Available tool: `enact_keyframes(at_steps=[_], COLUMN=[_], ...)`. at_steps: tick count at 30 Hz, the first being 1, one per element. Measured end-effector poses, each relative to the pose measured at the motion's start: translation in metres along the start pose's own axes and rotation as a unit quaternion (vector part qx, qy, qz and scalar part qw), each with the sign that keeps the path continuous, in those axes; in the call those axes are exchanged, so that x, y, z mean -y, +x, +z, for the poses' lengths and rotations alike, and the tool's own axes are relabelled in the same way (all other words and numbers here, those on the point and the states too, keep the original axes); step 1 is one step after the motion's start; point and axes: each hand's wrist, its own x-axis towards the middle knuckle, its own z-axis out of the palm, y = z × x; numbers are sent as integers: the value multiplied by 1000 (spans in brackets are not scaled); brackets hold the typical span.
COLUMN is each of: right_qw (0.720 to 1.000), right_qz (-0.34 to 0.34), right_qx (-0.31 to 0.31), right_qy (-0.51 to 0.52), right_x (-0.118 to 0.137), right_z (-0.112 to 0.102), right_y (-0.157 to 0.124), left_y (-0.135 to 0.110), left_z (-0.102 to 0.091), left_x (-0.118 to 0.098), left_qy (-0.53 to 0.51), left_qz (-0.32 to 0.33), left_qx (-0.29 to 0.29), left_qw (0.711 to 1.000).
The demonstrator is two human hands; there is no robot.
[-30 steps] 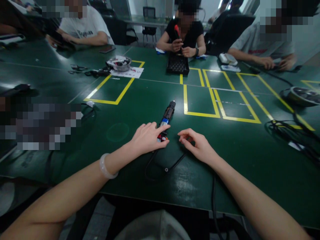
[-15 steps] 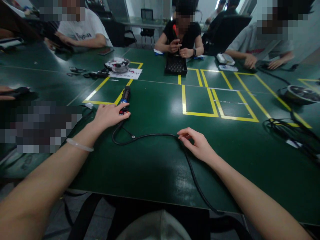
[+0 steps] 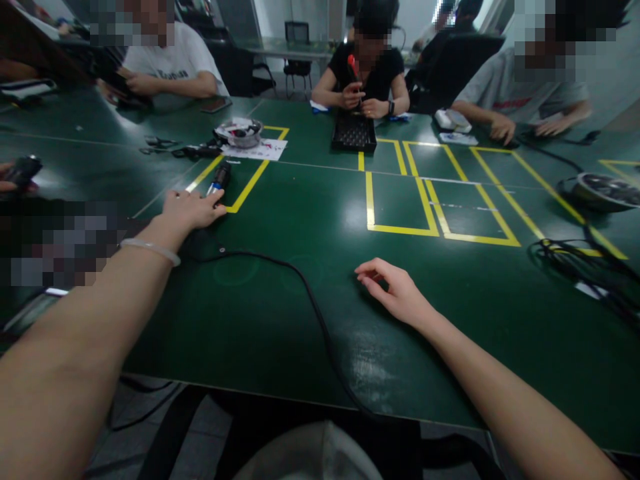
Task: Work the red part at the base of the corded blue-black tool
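Observation:
My left hand [image 3: 194,209] is closed over a black-and-blue corded cylindrical tool [image 3: 220,177], which lies by the yellow tape at the left of the green table [image 3: 280,313]. The tool's dark front end points away from me; its rear is hidden under my palm, so I cannot make out its exact kind. From below my left wrist a black cord [image 3: 313,297] curves across the table and drops over the near edge. A small metal ring [image 3: 222,250] shows beside the cord. My right hand [image 3: 393,288] rests on the table, fingers loosely bent, thumb apart, holding nothing.
Yellow tape frames [image 3: 403,232] mark the table. Farther off are a clear bowl of parts [image 3: 241,133], a black tray [image 3: 354,137] and a white device [image 3: 453,121]. Coiled black cables [image 3: 570,260] and a round metal dish [image 3: 603,190] are at right. Several people sit around.
My left hand has slid the tool leftward toward the taped outline. The cord trailed left, away from my right hand's fingertips. My right hand has stayed in place.

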Motion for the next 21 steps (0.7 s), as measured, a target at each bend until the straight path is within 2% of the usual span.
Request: enact_keyframes(at_steps=[6, 15, 21], right_qw=[1000, 1000, 1000], right_qz=[-1, -1, 3], right_qx=[12, 18, -2], right_qy=[-4, -13, -8], right_x=[0, -2, -4], right_z=[0, 3, 6], right_y=[1, 0, 0], left_y=[-12, -20, -46], left_z=[4, -1, 3], left_x=[-13, -15, -41], left_qy=[-3, -10, -25], left_qz=[-7, 1, 11], left_qx=[-40, -52, -79], left_qw=[999, 999, 997])
